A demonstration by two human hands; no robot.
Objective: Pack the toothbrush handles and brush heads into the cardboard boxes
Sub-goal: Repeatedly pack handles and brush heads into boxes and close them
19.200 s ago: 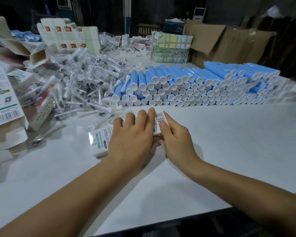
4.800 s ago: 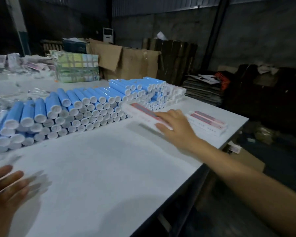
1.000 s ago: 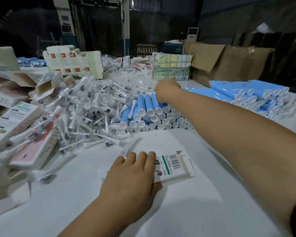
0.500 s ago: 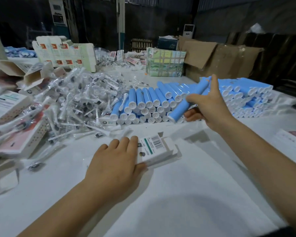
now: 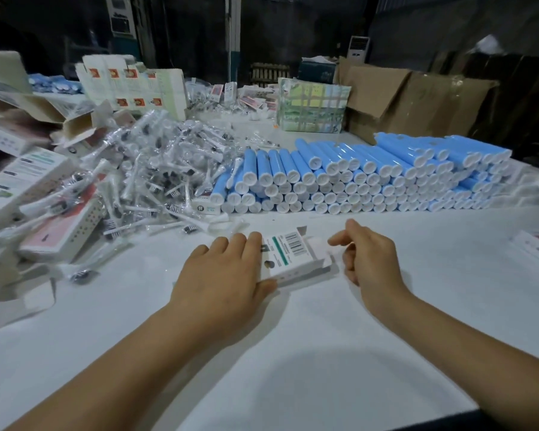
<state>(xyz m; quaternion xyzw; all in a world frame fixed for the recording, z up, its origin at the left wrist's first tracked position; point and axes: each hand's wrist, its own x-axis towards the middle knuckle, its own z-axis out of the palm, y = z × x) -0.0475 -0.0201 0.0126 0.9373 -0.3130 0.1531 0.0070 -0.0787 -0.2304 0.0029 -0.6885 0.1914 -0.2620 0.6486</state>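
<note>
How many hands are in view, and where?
2. The left hand lies on the box on the white table. The right hand is at the box's open right end, fingers loosely curled, holding nothing visible.

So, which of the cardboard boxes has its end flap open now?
The barcode box under the left hand, in front of the person. Its right end flap stands open beside the right hand.
</note>
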